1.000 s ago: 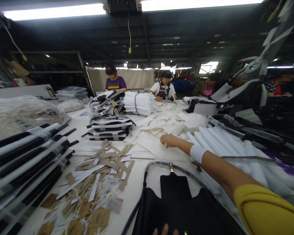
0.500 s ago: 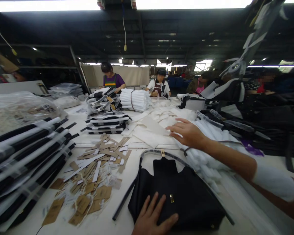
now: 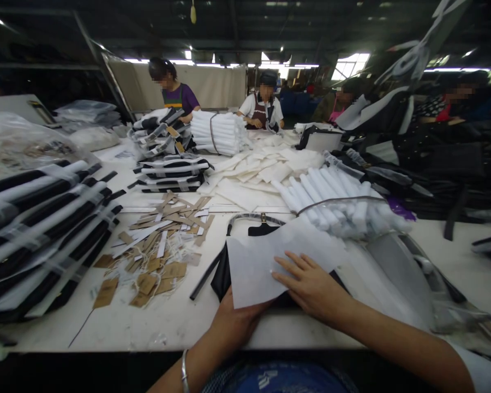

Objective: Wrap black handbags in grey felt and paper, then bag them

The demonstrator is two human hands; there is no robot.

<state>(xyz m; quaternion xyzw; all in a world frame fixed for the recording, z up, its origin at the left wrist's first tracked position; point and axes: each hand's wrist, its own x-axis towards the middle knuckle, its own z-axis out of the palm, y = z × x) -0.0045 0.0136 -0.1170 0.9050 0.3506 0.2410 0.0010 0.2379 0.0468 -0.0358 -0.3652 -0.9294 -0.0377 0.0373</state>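
Note:
A black handbag [image 3: 220,281] lies on the table in front of me, its top handle and gold clasp showing at the far side. Across most of it rests a white sheet [image 3: 256,262], thin like paper. My right hand [image 3: 311,284] lies on the sheet with its fingers stretched out. My left hand [image 3: 239,322] is at the near edge of the bag, its fingers hidden under the sheet, so their grip cannot be seen.
Left of the bag lie loose brown tags [image 3: 147,284] with strings. Wrapped black bundles [image 3: 49,234] are stacked farther left. Beyond the bag are a pile of white sheets [image 3: 265,164] and tied white rolls [image 3: 335,202]. Co-workers [image 3: 264,103] sit across the table.
My right hand has come back from the sheet pile to the bag. A white sheet now covers the bag. My left hand, earlier spread on the bag, is partly under the sheet. The view has tilted down.

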